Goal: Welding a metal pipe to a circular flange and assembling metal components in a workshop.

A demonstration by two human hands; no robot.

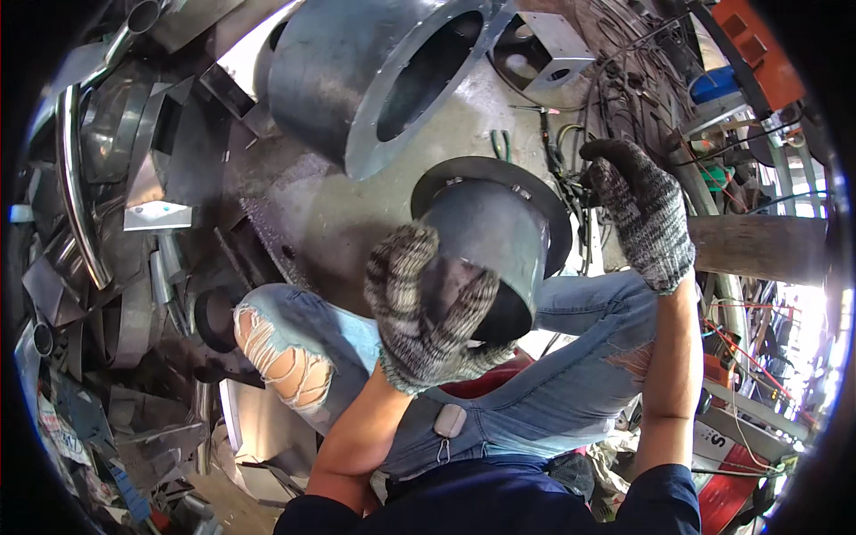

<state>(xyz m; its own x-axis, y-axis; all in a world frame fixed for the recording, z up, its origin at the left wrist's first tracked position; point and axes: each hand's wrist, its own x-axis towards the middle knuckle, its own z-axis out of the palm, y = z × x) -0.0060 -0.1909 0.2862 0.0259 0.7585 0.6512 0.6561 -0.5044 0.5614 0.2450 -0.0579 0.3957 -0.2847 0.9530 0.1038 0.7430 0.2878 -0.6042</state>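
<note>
A short dark-grey steel pipe with a wide flange (489,223) is tilted in front of me, its open end toward my lap. My left hand (419,316), in a speckled knit glove, is at the near-left rim of this pipe. Its fingers lie along the outer wall and the thumb is by the opening; part of the grip is hidden. My right hand (644,214), gloved alike, is raised to the right of the flange, apart from it. Its fingers are loosely bent and spaced, with nothing visible in them.
A larger flanged steel cylinder (330,80) lies beyond, beside a bracket box (544,55). Green-handled pliers (501,144) lie on the floor. Metal offcuts (160,152) crowd the left; cables, a wooden beam (758,248) and an orange machine (758,49) are at right.
</note>
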